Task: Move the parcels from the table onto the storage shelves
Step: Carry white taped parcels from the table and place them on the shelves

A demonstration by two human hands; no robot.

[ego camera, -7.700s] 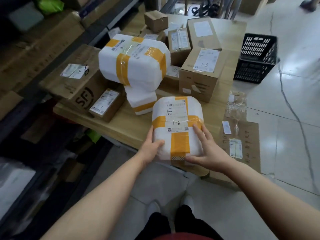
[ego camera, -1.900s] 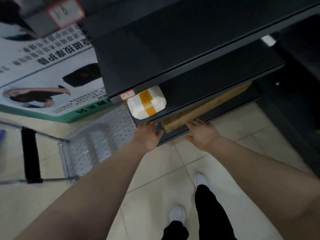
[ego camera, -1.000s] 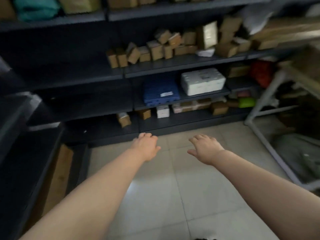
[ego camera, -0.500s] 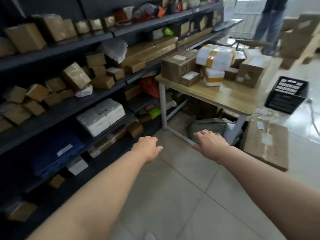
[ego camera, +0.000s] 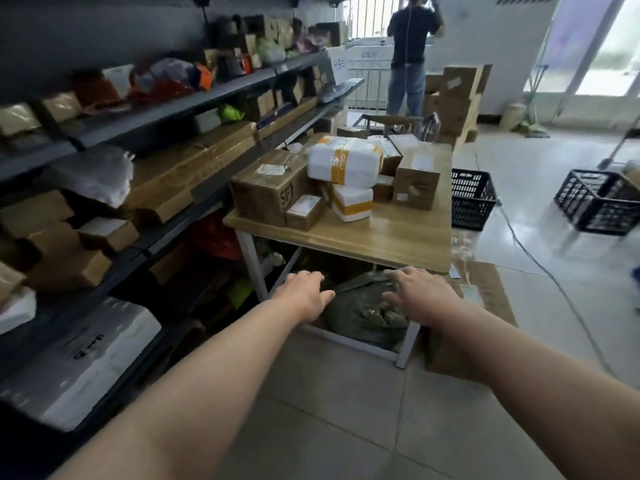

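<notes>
Two empty hands reach toward the parcels on the surface

The left hand (ego camera: 306, 294) and right hand (ego camera: 420, 294) are open, fingers loosely spread, holding nothing. The parcels crowd the far part of the wooden surface (ego camera: 381, 237) — the taped white foam box (ego camera: 344, 164) looks light, stiff and crushable, best cupped at both sides; the brown carton (ego camera: 266, 187) is likely heavier, so lift it from under its ends. Crowded storage shelves (ego camera: 173, 109) run along the left, and a black crate (ego camera: 472, 199) stands on the tiled floor to the right
</notes>
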